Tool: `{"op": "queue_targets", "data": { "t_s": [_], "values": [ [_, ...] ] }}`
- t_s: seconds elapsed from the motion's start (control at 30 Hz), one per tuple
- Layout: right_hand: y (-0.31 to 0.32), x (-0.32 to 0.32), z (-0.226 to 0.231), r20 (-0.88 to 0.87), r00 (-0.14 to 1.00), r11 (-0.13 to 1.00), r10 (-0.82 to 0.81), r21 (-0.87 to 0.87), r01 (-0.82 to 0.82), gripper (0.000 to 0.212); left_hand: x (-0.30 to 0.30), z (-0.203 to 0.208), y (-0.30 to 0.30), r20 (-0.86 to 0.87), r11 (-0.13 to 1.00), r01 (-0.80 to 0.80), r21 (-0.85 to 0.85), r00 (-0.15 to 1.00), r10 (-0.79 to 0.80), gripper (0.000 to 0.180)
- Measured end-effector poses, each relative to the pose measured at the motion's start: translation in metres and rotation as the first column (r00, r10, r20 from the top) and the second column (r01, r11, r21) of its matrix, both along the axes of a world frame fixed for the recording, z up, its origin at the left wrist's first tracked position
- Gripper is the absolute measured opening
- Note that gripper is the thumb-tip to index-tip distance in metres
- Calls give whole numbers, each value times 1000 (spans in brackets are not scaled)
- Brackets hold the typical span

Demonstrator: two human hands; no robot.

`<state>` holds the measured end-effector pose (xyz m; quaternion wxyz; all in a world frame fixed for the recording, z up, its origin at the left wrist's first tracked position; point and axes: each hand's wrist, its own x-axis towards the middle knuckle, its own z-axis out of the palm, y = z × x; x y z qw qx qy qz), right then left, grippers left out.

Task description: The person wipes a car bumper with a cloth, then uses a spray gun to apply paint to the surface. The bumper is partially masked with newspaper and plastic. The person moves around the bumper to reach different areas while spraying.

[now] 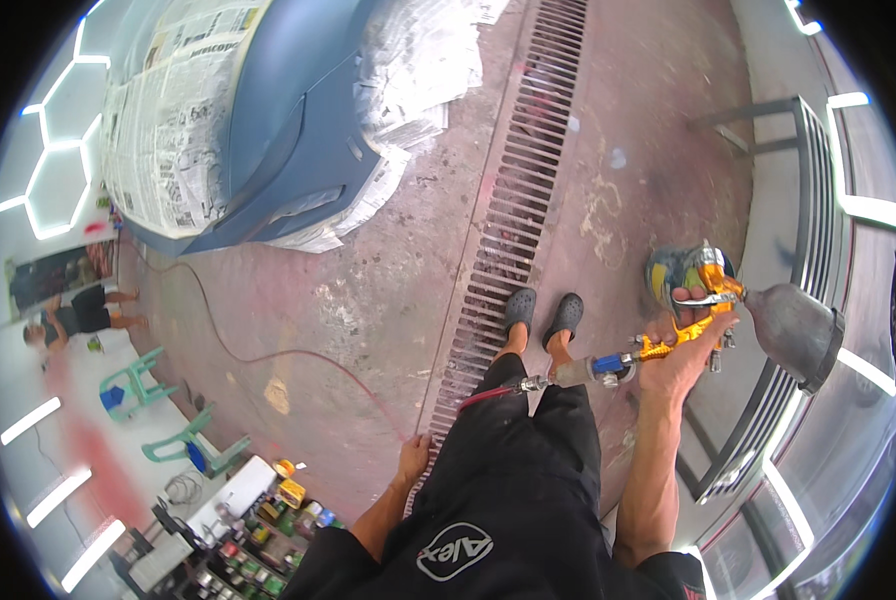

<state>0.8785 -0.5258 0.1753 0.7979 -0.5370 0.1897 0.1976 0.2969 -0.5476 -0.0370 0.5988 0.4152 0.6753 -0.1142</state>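
My right hand (676, 365) is closed around the handle of an orange spray gun (710, 268), held out to my right. A dark grey cup (793, 335) sticks out sideways from the gun. Below its handle a blue-and-metal fitting (606, 367) joins a red air hose (488, 396). At my left side, my left hand (415, 458) is closed low beside my leg, on the hose that trails in from the far left. Some of its fingers are hidden. Behind the gun is a stained round can (665, 278), partly covered.
A blue-grey car body part (293, 130) stands ahead, masked with newspaper (173, 140). A floor grate (518, 180) runs past my feet. To the right is a slatted metal rack (816, 190). Green chairs (133, 385), a cluttered table (238, 495) and another person (76, 312) are at left.
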Motion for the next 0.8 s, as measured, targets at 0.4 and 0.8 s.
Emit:
{"op": "queue_targets", "data": {
  "t_s": [0.4, 0.8],
  "values": [
    [183, -23, -87, -11, 893, 872, 450, 222, -437, 63, 220, -30, -19, -133, 886, 337, 319, 941, -310, 72],
    [188, -26, -224, -39, 971, 971, 237, -13, -238, 55, 230, -76, 42, -219, 771, 589, -241, 741, -635, 130]
  ]
}}
